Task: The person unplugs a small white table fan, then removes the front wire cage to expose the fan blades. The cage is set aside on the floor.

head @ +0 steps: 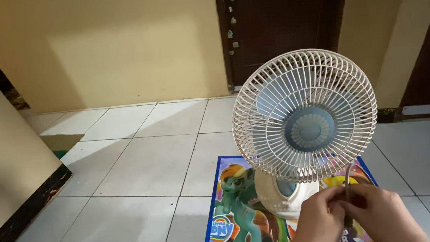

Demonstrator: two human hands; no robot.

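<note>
A small white desk fan (305,118) with a round wire grille and pale blue blades stands on a low table with a colourful cartoon-pony top (234,200). In front of the fan's base, my left hand (315,224) and my right hand (382,215) meet with fingertips pinched together. Between them they hold a thin grey tool or rod (346,178) that points up toward the lower rim of the grille. What the lower end of the rod is cannot be made out.
White floor tiles (139,168) spread out to the left and behind the table. A yellow wall (107,46) and a dark wooden door (278,14) stand at the back. Another wall with a dark skirting (14,222) runs along the left.
</note>
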